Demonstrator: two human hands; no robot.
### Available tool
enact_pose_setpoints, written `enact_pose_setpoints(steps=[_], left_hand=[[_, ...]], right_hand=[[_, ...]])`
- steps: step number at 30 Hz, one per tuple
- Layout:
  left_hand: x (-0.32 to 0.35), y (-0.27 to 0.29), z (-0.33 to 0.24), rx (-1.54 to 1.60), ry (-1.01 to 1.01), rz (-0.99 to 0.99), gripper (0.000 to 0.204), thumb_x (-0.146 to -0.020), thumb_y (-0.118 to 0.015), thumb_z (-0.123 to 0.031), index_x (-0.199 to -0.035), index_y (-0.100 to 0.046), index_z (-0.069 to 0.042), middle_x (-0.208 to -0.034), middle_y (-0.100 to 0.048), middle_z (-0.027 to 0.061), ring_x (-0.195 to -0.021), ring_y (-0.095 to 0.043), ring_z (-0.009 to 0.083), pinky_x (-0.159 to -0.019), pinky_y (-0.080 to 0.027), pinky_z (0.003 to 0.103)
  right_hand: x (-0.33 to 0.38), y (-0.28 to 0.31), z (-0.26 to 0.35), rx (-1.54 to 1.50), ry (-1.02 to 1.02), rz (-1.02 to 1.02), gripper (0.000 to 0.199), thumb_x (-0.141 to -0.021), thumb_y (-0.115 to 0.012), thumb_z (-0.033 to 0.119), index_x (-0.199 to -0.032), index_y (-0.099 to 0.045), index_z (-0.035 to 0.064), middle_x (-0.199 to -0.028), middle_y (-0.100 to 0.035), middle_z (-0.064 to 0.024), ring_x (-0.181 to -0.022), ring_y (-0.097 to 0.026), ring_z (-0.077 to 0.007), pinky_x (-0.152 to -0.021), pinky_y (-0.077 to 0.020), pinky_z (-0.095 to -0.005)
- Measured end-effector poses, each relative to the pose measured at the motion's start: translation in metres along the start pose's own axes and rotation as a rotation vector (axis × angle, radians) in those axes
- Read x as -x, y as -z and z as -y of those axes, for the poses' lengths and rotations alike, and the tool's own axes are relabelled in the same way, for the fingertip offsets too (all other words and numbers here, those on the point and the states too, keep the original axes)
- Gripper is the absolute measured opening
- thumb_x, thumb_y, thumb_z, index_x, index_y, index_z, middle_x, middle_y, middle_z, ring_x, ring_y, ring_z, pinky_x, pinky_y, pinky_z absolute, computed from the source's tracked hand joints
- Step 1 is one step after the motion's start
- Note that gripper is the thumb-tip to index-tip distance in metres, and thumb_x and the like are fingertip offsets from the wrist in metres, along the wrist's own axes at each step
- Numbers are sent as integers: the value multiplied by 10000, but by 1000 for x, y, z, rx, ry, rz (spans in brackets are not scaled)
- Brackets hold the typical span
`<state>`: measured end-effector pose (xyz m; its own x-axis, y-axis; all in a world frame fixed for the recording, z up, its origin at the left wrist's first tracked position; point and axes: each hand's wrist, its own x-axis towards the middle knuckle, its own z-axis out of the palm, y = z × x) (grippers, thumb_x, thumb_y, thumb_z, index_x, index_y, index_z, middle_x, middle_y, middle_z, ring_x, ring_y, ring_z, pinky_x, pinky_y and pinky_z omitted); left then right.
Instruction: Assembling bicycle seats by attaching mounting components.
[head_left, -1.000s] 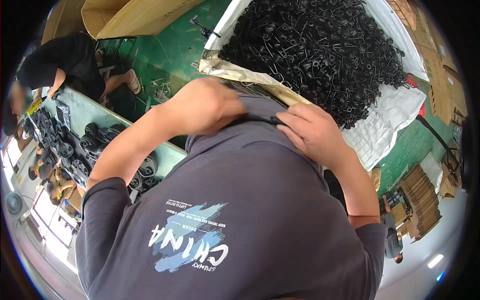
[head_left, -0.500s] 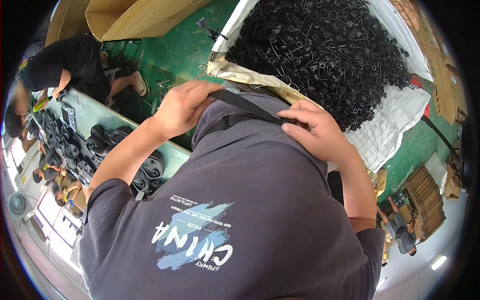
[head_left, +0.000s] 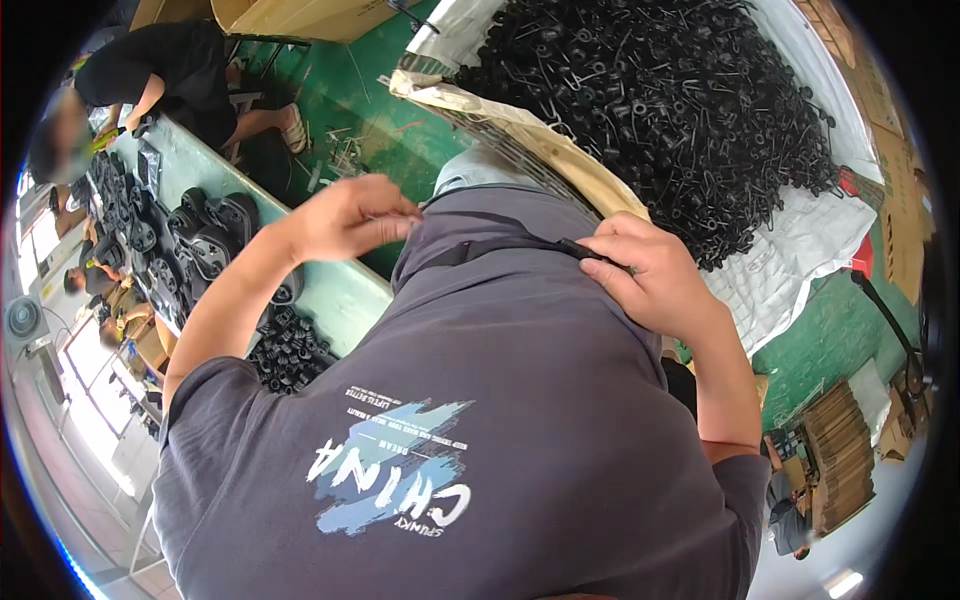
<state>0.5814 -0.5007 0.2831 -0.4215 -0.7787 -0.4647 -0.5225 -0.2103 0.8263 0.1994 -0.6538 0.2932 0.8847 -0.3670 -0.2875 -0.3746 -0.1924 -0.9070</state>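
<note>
We have both hands up at the neckline of the grey shirt. Left hand sits at centre-left of the frame, fingers pinched narrow on the shirt's collar edge. Right hand sits centre-right, fingers curled closed on a black strap that runs across the collar. Strap's long axis goes roughly left-right in the frame, from under the right hand toward the left hand; the visible end lies just left of the right fingertips, so the right hand is the nearer one, already on it. Left hand is apart from the strap, only on fabric, as far as we can tell

Surface: pale green surface at left of the frame, loaded with black moulded parts and a small heap of black rings. Upper right: big heap of black wire-and-ring parts on white sheeting, with a cardboard flap along its near edge. Green floor. Another person in black works at upper left; stacked cardboard at lower right
</note>
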Motion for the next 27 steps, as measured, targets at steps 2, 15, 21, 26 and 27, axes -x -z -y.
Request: enact_pose_setpoints(steps=[2,15,21,26,27], left_hand=[[6,-27,-13,-12,-4,-1,428,-1044,-683,-316,-1351,-666,-18,-1249,-686,186,-1206,-623,361,-1046,-483,443],[-49,-9,-65,-190,20,-260,387,-996,-743,-338,-1176,-712,4,-1233,-693,158,-1138,-656,327,-943,-551,402],[-41,24,-60,172,336,275,314,-955,-781,-220,-1165,-708,2,-1042,-730,86,-918,-695,197,-816,-566,315],[-52,11,-47,228,310,-8,214,-905,-727,-127,-1084,-734,-9,-945,-721,118,-846,-708,243,-790,-577,362],[-54,10,-45,84,215,-64,187,-898,-728,-116,-1052,-741,-12,-934,-713,131,-846,-715,279,-777,-581,380]], right_hand=[[11,8,-7,51,53,0,234,-911,-776,55,-1141,-771,7,-980,-703,-86,-868,-672,-243,-777,-543,-328],[9,66,-12,-185,108,-291,231,-929,-770,35,-1157,-763,1,-1098,-722,-94,-874,-689,-161,-782,-561,-289],[-25,59,5,-212,87,-388,228,-912,-762,19,-1140,-771,11,-1090,-735,-91,-920,-696,-186,-821,-563,-308],[-115,15,18,-89,352,-48,168,-883,-743,32,-1045,-788,36,-1042,-767,-85,-975,-683,-279,-900,-555,-381],[-130,4,17,-27,365,35,188,-882,-742,94,-1057,-795,50,-1051,-772,-91,-985,-681,-291,-913,-552,-393]])
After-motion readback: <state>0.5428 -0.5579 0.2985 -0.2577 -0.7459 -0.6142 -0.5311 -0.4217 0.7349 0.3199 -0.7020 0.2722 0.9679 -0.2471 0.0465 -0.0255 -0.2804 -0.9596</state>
